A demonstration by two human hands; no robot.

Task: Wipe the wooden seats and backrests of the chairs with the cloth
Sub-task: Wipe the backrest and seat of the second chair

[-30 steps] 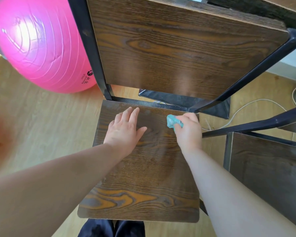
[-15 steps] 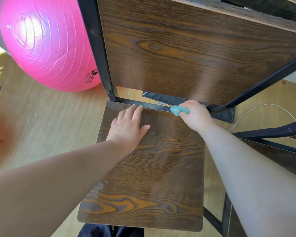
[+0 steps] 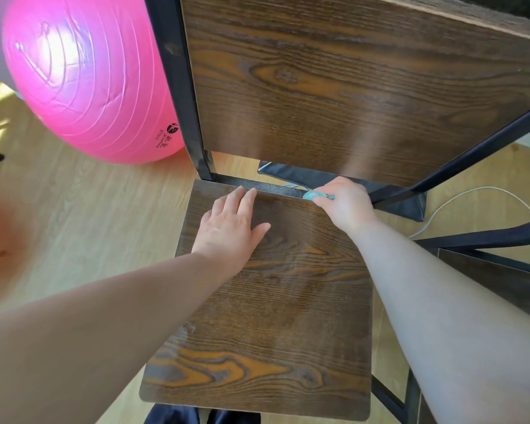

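My right grip [image 3: 346, 203] is curled tight round the cloth [image 3: 314, 195] at the back edge of the seat [image 3: 273, 316]. A small blue bit of cloth pokes out on the side nearer the middle of the seat. My left grip [image 3: 230, 231] lies flat and open on the seat, holding nothing.

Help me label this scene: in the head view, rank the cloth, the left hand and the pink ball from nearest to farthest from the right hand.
1. cloth, gripped by the right hand itself.
2. left hand, flat on the seat, to its left.
3. pink ball, far left on the floor.
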